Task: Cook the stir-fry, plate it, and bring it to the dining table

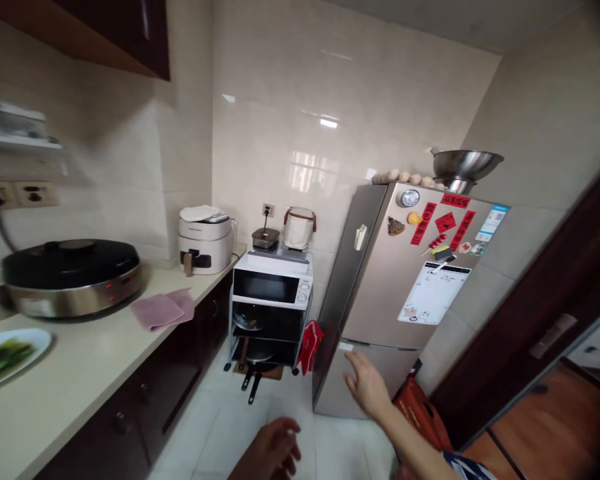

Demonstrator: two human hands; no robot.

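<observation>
My right hand (368, 387) reaches forward with fingers apart and nothing in it, in front of the lower door of the fridge (370, 293). I cannot tell whether its fingertips touch the door. Low in the middle, my left hand (276, 445) hangs over the floor tiles, its fingers loosely bent and apart, holding nothing. Red paper strips, magnets and a whiteboard sheet (434, 293) are on the fridge's upper door. On top of it stand a steel bowl (467, 164) and a row of eggs (405, 177).
Along the left runs a counter (95, 360) with a black-lidded electric pan (73, 277), a pink cloth (164, 309), a plate of greens (43, 341) and a white air fryer (206, 240). A microwave (267, 287) sits on a wheeled rack. A red-brown bag (420, 410) stands beside the fridge.
</observation>
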